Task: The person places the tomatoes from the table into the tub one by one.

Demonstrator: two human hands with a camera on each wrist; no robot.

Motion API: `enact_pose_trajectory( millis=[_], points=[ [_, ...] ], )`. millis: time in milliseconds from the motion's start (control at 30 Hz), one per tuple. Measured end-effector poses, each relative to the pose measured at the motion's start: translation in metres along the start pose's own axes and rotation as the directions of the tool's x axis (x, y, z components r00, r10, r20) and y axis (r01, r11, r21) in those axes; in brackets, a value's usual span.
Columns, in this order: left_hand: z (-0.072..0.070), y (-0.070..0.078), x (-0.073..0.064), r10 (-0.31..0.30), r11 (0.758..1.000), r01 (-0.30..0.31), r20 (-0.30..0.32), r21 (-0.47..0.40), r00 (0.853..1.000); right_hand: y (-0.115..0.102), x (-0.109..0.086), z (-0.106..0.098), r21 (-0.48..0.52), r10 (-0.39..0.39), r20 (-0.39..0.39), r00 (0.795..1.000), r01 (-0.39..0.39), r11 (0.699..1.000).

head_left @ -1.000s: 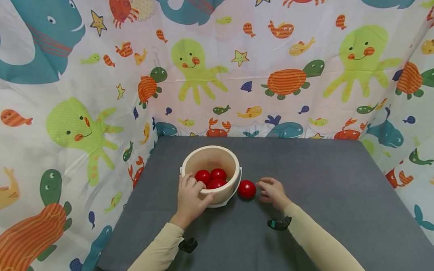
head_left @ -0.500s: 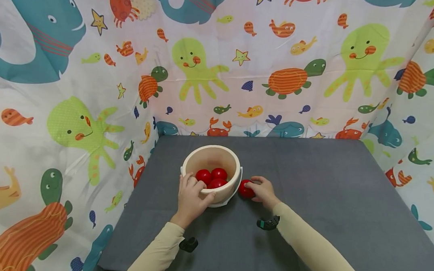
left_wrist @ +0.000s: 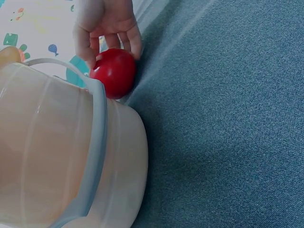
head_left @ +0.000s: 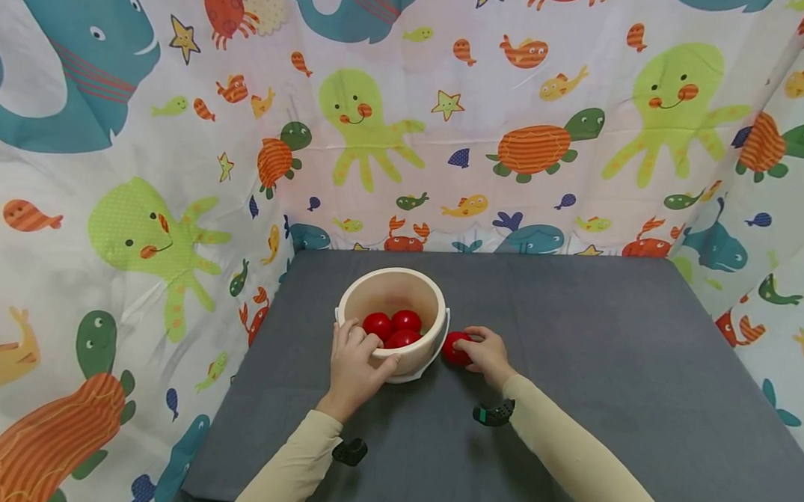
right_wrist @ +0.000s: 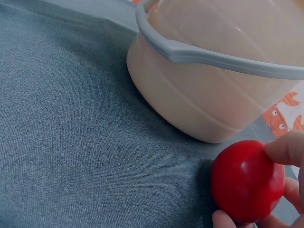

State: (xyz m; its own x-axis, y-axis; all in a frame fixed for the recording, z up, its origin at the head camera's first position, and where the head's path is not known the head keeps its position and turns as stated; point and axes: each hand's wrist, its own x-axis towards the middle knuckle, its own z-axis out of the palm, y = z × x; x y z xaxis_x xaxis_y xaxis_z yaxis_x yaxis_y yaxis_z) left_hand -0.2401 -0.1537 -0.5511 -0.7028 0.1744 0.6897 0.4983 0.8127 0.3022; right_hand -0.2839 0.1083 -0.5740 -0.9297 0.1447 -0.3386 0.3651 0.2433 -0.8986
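A cream bucket (head_left: 401, 281) stands upright on the dark grey table, several glossy red round things (head_left: 406, 321) inside it. My left hand (head_left: 354, 365) holds the bucket's near left rim, its fingers over the edge and the thumb on the outer wall. Just right of the bucket sits another smooth, tomato-like red ball (right_wrist: 244, 180), on the cloth. My right hand (head_left: 490, 357) grips this red ball from the right, thumb on the near side and fingers round the far side. In the left wrist view the same red ball (left_wrist: 114, 73) shows beyond the bucket wall.
The bucket's pale handle (left_wrist: 97, 142) hangs down along its right side. Grey cloth covers the table (head_left: 593, 349), which stretches far to the right. A curtain printed with sea animals (head_left: 393, 146) walls in the back and both sides.
My right hand has moved left from beside the red ball and taken hold of it. The left hand has stayed on the bucket rim.
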Motion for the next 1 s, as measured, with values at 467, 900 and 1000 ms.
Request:
enact_pose_trajectory(
  millis=[467, 900, 1000],
  points=[
    [-0.0006, -0.0001, 0.0014, -0.003, 1.0, 0.003, 0.009, 0.009, 1.0, 0.0009, 0.0029, -0.0002, 0.011, 0.004, -0.01, 1.0, -0.004, 1.0],
    [0.0012, -0.0004, 0.0006, 0.006, 1.0, -0.006, -0.007, 0.001, 1.0, 0.0028, 0.0021, -0.0002, 0.026, 0.001, -0.024, 1.0, 0.0, 1.0],
    [0.0015, -0.001, 0.0006, 0.006, 1.0, -0.006, -0.006, 0.003, 1.0, 0.0037, 0.0025, -0.0008, 0.033, -0.007, -0.022, 1.0, 0.008, 0.999]
  ],
)
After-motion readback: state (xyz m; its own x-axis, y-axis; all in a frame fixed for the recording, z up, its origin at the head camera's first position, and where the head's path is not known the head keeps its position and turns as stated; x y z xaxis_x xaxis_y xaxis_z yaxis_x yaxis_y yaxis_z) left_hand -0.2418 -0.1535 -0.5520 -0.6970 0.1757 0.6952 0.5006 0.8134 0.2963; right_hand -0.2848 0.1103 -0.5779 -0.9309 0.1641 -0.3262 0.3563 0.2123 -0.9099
